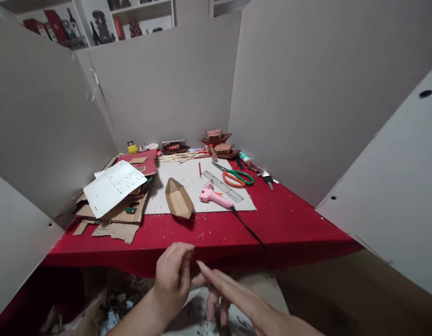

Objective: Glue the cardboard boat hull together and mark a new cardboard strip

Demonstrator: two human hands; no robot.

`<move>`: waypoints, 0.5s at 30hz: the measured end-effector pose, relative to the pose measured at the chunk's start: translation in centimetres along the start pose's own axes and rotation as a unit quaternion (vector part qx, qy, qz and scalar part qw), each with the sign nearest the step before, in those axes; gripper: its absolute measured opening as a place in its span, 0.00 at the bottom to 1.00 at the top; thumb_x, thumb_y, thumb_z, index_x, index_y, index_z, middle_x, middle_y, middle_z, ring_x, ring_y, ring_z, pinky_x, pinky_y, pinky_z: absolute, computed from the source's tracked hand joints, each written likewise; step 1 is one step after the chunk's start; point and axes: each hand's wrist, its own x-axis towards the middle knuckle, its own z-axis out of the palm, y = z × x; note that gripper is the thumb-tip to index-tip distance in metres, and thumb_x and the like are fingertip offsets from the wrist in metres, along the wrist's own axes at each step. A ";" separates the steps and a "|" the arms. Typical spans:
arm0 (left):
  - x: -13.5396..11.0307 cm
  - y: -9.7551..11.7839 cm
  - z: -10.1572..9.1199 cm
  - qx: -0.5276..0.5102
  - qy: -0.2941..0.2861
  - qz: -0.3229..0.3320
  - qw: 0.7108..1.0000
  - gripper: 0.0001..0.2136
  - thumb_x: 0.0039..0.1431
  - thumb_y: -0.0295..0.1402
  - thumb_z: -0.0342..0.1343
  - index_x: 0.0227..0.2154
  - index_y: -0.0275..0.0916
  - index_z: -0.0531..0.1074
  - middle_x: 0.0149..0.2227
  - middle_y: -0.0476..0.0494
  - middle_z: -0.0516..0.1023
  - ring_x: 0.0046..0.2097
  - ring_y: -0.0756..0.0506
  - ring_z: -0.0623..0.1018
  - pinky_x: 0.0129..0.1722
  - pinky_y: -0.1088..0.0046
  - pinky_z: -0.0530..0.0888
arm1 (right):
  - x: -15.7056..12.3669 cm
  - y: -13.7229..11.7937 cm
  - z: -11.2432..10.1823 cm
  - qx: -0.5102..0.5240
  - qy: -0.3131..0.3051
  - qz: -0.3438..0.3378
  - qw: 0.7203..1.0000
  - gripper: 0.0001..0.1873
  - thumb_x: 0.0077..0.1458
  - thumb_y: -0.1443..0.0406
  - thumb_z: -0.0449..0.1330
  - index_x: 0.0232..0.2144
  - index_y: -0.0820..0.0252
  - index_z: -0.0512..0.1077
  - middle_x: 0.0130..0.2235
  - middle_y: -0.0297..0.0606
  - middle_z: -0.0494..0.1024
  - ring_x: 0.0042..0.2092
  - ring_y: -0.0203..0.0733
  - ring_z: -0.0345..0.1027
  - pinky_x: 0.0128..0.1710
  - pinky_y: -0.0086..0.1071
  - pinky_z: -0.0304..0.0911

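My left hand (pixel 172 269) is in front of the table's near edge, its fingers curled together at the tips. Whatever may be between them is too small or hidden to make out. Close beside it, my right hand (pixel 225 291) has its fingers stretched and apart, with nothing plainly held. A cardboard boat hull (pixel 179 198) lies nearest to the hands, on the front edge of a white board (pixel 156 196). To its right are a pink glue gun (pixel 216 196) with a black cord, a metal ruler (pixel 223 185) and scissors (pixel 235 178) with green and orange handles.
Cardboard pieces (pixel 114 228) are stacked at left under a paper with a drawing (pixel 114 186). Thin wooden sticks (pixel 183 156), a red pencil (pixel 199 170) and finished model boats (pixel 216 136) sit farther back. Keys (pixel 268 179) lie at right. Grey panels (pixel 167 84) enclose the red-covered table (pixel 289 224).
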 end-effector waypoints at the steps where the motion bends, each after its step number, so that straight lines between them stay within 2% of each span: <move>1: -0.5 -0.4 -0.4 0.000 0.007 -0.030 1.000 0.10 0.62 0.22 0.48 0.42 0.38 0.69 0.33 0.45 0.76 0.34 0.49 0.77 0.36 0.76 0.74 | -0.1 0.2 0.1 0.004 -0.009 0.012 1.000 0.38 0.57 0.53 0.59 0.66 0.46 0.51 0.58 0.46 0.70 0.43 0.45 0.75 0.41 0.34 0.72; 3: -1.9 -1.4 -1.3 -0.001 0.025 -0.115 0.993 0.08 0.64 0.25 0.47 0.41 0.39 0.69 0.32 0.47 0.75 0.32 0.50 0.76 0.34 0.76 0.73 | -0.1 1.1 0.5 0.006 -0.003 0.030 1.000 0.32 0.57 0.56 0.60 0.63 0.49 0.60 0.52 0.45 0.74 0.42 0.44 0.75 0.42 0.34 0.71; 4: -2.8 -2.0 -1.7 -0.003 0.031 -0.163 0.986 0.07 0.65 0.28 0.47 0.40 0.39 0.69 0.32 0.47 0.75 0.32 0.50 0.76 0.34 0.75 0.73 | -0.1 1.8 0.8 -0.001 0.018 0.033 0.999 0.27 0.57 0.57 0.60 0.58 0.53 0.67 0.47 0.45 0.77 0.41 0.44 0.75 0.43 0.34 0.70; 5: -3.8 -2.6 -2.2 -0.007 0.039 -0.216 0.976 0.06 0.65 0.31 0.47 0.40 0.39 0.68 0.31 0.47 0.75 0.32 0.49 0.76 0.35 0.74 0.74 | -0.1 2.4 1.1 -0.022 0.039 0.042 0.998 0.19 0.57 0.59 0.60 0.49 0.56 0.73 0.41 0.43 0.79 0.39 0.44 0.74 0.42 0.34 0.70; 6: -5.0 -3.2 -2.5 -0.012 0.042 -0.270 0.962 0.07 0.65 0.35 0.46 0.39 0.40 0.68 0.31 0.48 0.75 0.32 0.49 0.76 0.35 0.73 0.74 | 0.0 3.0 1.3 -0.050 0.061 0.064 0.995 0.11 0.57 0.60 0.59 0.40 0.58 0.76 0.35 0.40 0.79 0.37 0.42 0.74 0.40 0.33 0.69; 8: -7.5 -4.2 -2.9 -0.005 0.034 -0.318 0.947 0.10 0.66 0.38 0.43 0.37 0.40 0.66 0.29 0.48 0.74 0.28 0.49 0.75 0.32 0.73 0.73 | 0.4 3.9 1.4 -0.089 0.117 0.060 0.987 0.11 0.61 0.61 0.54 0.29 0.60 0.72 0.29 0.38 0.76 0.32 0.39 0.71 0.36 0.31 0.69; 10: -10.0 -5.0 -2.8 0.000 0.019 -0.360 0.933 0.11 0.67 0.40 0.43 0.35 0.41 0.66 0.27 0.50 0.74 0.25 0.49 0.74 0.27 0.75 0.72 | 1.4 4.5 0.8 -0.123 0.172 0.018 0.977 0.12 0.64 0.62 0.49 0.32 0.59 0.70 0.33 0.40 0.77 0.35 0.39 0.72 0.37 0.31 0.69; 12: -12.3 -5.6 -2.4 0.002 -0.002 -0.394 0.919 0.14 0.66 0.44 0.42 0.34 0.41 0.66 0.25 0.50 0.74 0.23 0.49 0.74 0.24 0.75 0.70 | 3.0 5.0 -0.2 -0.195 0.204 -0.014 0.959 0.13 0.64 0.64 0.47 0.43 0.60 0.70 0.43 0.45 0.78 0.45 0.43 0.72 0.47 0.36 0.68; 14: -14.5 -6.2 -1.7 0.007 -0.021 -0.419 0.908 0.18 0.66 0.48 0.40 0.33 0.41 0.66 0.24 0.50 0.74 0.23 0.48 0.74 0.24 0.75 0.70 | 5.0 5.7 -1.0 -0.324 0.197 -0.015 0.925 0.20 0.64 0.62 0.48 0.55 0.62 0.66 0.54 0.51 0.73 0.57 0.52 0.65 0.58 0.48 0.60; 15: -15.4 -6.6 -1.4 0.007 -0.035 -0.427 0.903 0.19 0.65 0.50 0.40 0.31 0.41 0.67 0.23 0.49 0.74 0.24 0.47 0.75 0.25 0.74 0.70 | 5.9 6.0 -1.2 -0.382 0.177 0.007 0.907 0.23 0.63 0.59 0.50 0.57 0.65 0.65 0.57 0.55 0.70 0.60 0.57 0.61 0.59 0.54 0.57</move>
